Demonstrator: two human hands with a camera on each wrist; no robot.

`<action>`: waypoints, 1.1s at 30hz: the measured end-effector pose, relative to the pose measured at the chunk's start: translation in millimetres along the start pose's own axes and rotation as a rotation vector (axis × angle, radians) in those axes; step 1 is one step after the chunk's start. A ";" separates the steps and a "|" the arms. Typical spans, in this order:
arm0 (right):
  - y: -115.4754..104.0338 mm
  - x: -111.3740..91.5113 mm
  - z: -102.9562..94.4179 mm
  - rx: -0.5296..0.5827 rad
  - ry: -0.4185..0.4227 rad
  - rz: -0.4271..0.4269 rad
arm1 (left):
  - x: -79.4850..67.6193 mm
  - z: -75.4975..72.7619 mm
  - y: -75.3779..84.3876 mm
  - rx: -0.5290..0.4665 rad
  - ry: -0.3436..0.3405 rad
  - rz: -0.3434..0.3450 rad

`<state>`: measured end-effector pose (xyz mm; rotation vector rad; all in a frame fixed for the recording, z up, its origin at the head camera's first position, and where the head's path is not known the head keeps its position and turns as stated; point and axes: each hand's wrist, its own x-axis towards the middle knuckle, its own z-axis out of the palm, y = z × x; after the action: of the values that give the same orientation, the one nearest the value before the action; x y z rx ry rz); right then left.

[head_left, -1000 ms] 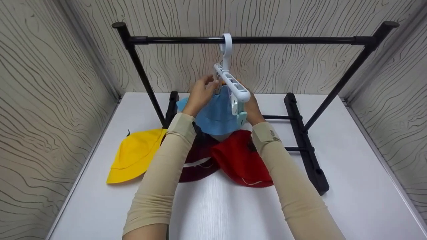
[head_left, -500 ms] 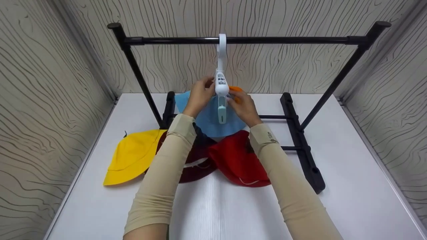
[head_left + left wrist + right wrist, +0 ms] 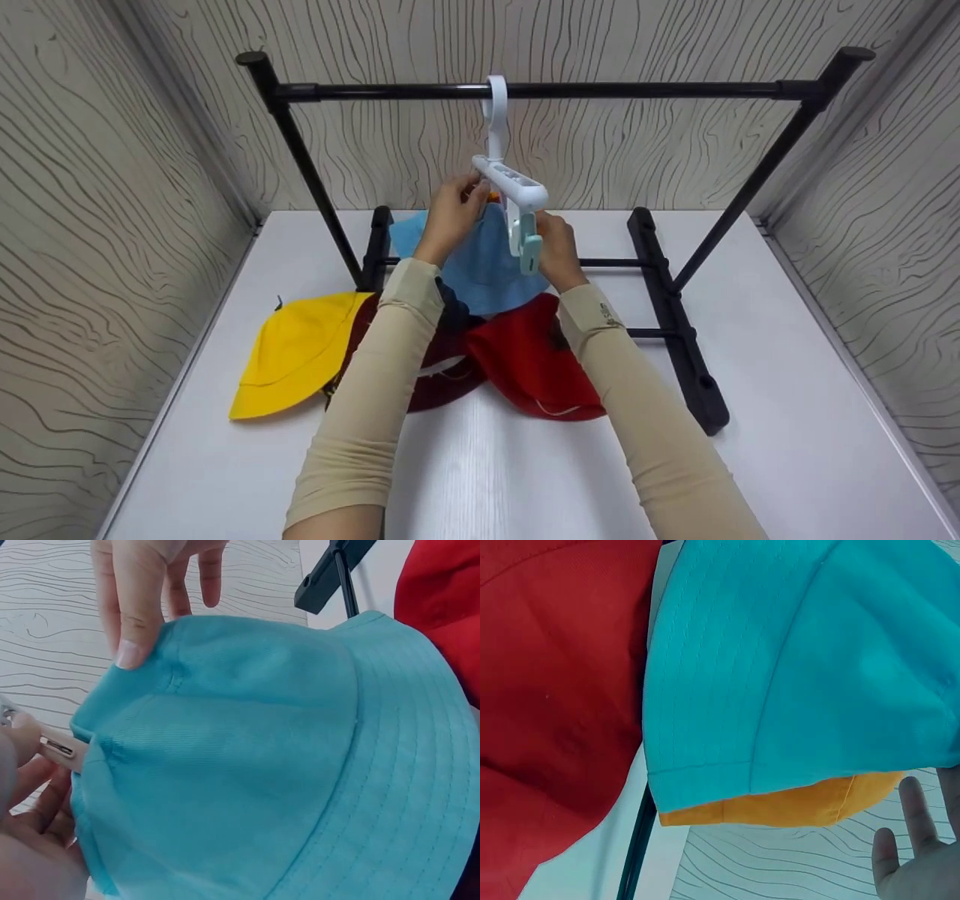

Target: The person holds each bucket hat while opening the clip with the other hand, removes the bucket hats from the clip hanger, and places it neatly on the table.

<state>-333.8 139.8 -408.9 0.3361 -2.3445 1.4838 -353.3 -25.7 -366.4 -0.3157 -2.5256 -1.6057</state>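
My left hand point(image 3: 450, 217) is at the top of a light blue bucket hat point(image 3: 487, 259). Its thumb and fingers pinch a pale beige clothes peg point(image 3: 64, 750), whose tip sits at a fold in the hat's crown. My right hand point(image 3: 559, 251) holds the crown's other side, one digit pressing the cloth point(image 3: 135, 637), other fingers stretched out; the grip is partly hidden. Over the hat, a white hanger point(image 3: 514, 184) hooks onto a black rail point(image 3: 637, 91). A mint-green peg point(image 3: 531, 251) dangles from the hanger's near end. Behind the blue hat shows an orange hat point(image 3: 802, 802).
Yellow point(image 3: 300, 349), maroon point(image 3: 450, 386) and red hats point(image 3: 536, 360) lie on the white table point(image 3: 480, 480), below the blue one. The rack's black foot point(image 3: 679, 322) stands at the right. Wood-patterned walls point(image 3: 675, 150) enclose the table on three sides.
The hanger swung round to point at me, then turned partway back to the right. My right hand came into view past the hanger and has drawn slightly right. My left hand stays nearly in place.
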 end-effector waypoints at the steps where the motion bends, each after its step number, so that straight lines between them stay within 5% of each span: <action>1: -0.4 -0.5 0.3 -0.001 -0.002 0.009 | 0.0 -0.2 0.1 0.000 0.002 -0.004; 11: -5.8 -1.0 5.2 -0.029 0.001 0.126 | 3.0 -1.2 -7.5 -0.009 0.025 -0.004; 17: -7.5 -1.9 7.9 -0.010 0.019 0.121 | 1.5 -3.2 -6.0 0.052 0.037 0.020; 33: -7.1 -3.8 6.7 -0.016 0.015 0.173 | 1.6 0.7 -3.0 0.003 0.087 -0.048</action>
<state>-328.8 130.8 -407.3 0.1205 -2.4246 1.5372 -355.5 -26.1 -368.9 -0.1815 -2.4881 -1.5965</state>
